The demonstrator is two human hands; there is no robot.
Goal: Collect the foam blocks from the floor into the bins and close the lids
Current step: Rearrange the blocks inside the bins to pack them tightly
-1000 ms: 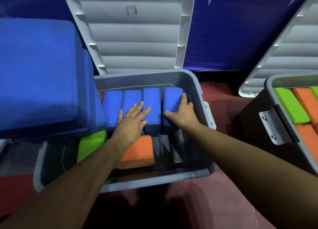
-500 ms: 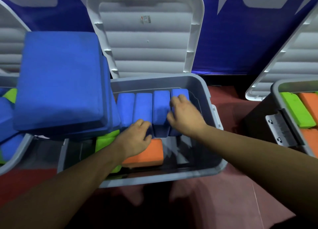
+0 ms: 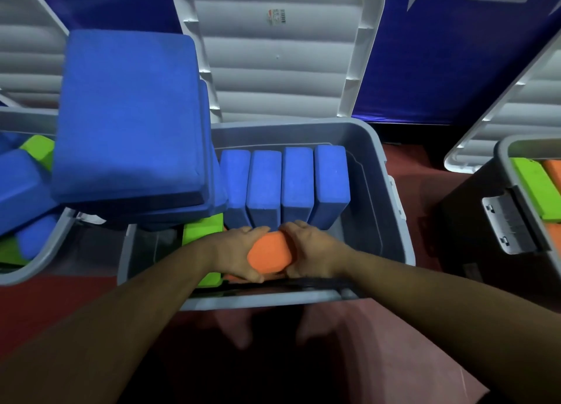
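Both hands are now off the row of blue blocks point(image 3: 282, 185) that they were pressing half a second ago. They are closing on the orange block point(image 3: 270, 253), which was lying flat and is now tipping up with its end toward me. I am gripping it with my left hand point(image 3: 233, 251) and right hand point(image 3: 314, 251), fingers curled round its two sides, low in the middle bin point(image 3: 273, 301) just inside the front wall. I am judging the task well along but not finished. The four blue blocks are standing on edge, side by side against the back wall, and a green block point(image 3: 202, 232) is sitting at the left, beside my left wrist. There is still open room on the right of this bin. A blue stack point(image 3: 130, 115) is looming over the gap between this bin and the left bin point(image 3: 45, 256); what it is resting on I cannot tell. The left bin is holding a jumble of blue and green pieces. The right bin point(image 3: 504, 151) is showing green and orange ones lying flat. Every lid point(image 3: 273, 69) I am seeing is standing open, so closing all three is still ahead. Whether any blocks are left on the floor point(image 3: 394, 343) I cannot tell from here.
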